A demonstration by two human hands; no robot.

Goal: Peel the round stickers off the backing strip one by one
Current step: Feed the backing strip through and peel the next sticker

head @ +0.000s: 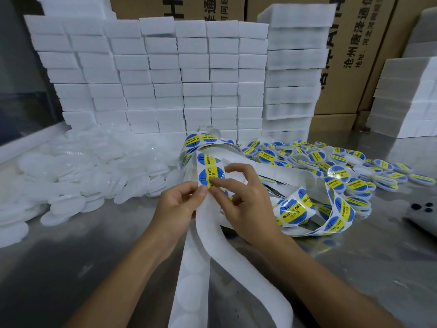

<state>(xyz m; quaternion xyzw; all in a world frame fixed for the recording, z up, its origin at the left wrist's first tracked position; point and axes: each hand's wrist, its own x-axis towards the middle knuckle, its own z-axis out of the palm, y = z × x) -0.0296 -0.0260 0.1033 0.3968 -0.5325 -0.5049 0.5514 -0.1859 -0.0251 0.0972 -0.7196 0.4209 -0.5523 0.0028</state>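
Left hand [182, 200] pinched the backing strip [201, 235] just below the round sticker [211, 176]; right hand [238, 192] fingertips nipped the sticker's lower edge, held above the steel table [94, 256]. Risk judged: hasty pulling might crease the sticker or tear the strip

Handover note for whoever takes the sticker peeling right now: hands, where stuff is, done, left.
Left hand: pinches the backing strip just below the next round sticker.
Right hand: fingers pinch that sticker's lower edge; whether it has lifted cannot be told.
Done: the empty strip hanging toward the camera shows bare circles; a pile of labelled lids lies on the right of the metal table.
Left: more stickers above on the strip, plus loops of full strip at right. A heap of unlabelled white lids lies at left.
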